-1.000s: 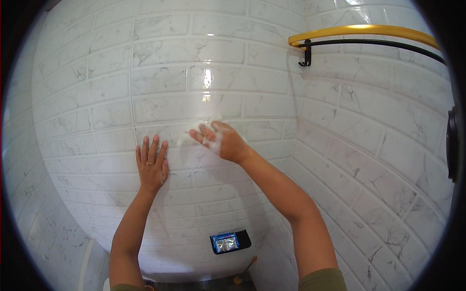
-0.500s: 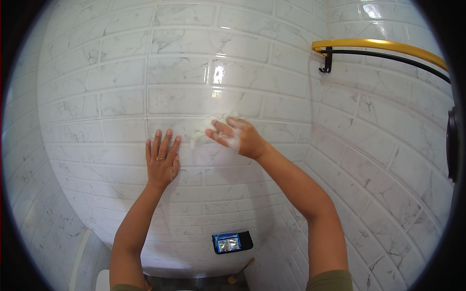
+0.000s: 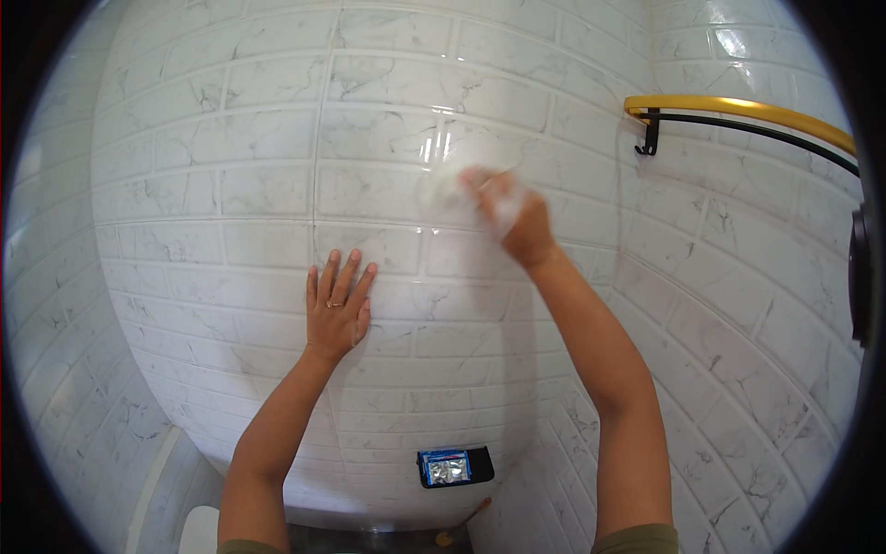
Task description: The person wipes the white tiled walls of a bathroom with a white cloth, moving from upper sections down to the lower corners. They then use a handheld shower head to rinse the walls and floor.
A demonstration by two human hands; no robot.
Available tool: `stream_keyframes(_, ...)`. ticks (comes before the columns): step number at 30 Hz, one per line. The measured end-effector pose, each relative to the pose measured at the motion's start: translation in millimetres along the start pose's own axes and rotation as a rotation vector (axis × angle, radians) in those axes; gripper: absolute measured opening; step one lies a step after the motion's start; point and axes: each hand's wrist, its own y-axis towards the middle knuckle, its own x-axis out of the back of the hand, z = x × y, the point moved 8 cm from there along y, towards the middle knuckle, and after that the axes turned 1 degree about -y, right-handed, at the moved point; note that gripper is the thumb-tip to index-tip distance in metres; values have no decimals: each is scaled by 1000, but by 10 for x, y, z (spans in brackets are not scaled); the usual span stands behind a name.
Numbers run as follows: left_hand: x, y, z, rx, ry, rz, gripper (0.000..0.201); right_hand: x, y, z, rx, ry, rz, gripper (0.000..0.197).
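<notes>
My left hand [image 3: 337, 305] lies flat on the white marbled tile wall [image 3: 268, 245], fingers spread, a ring on one finger; it holds nothing. Higher up and to the right, my right hand [image 3: 517, 212], smeared by motion and with white lather on it, presses a pale crumpled cloth [image 3: 445, 194] to the tiles. The cloth is blurred, and its edges hardly stand out from the wall.
A gold rail [image 3: 738, 108] with a black bar and hook is fixed on the right wall. Low down, a small black shelf [image 3: 480, 464] carries blue and silver packets [image 3: 448, 468]. Below it is a gold-coloured fitting [image 3: 446, 537]; a white rounded edge [image 3: 198, 531] shows lower left.
My right hand has moved up the wall with the cloth. My left hand stays flat in about the same place on the tiles, while the whole view has shifted a little.
</notes>
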Motion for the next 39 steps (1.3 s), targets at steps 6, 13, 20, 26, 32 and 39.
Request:
stream_keyframes(6, -31, 2, -61, 13, -43, 8, 45, 180, 125, -485, -480, -113, -204, 29)
stream_keyframes(13, 33, -19, 25, 18, -30, -4, 45, -234, 167, 406, 189, 36, 131, 35)
stream_keyframes(20, 15, -21, -35, 22, -55, -31, 46, -287, 375, 72, -380, 33, -150, 43)
stream_keyframes(26, 27, -63, 16, 22, -51, -39, 46, -516, 418, 830, 159, 56, 123, 47)
stream_keyframes(32, 20, -25, -71, 25, -69, -56, 46, -356, 620, 128, -417, -43, -261, 37)
stream_keyframes(39, -14, -119, 35, 45, -30, -17, 48, -700, 493, 1287, 114, 143, 197, 45)
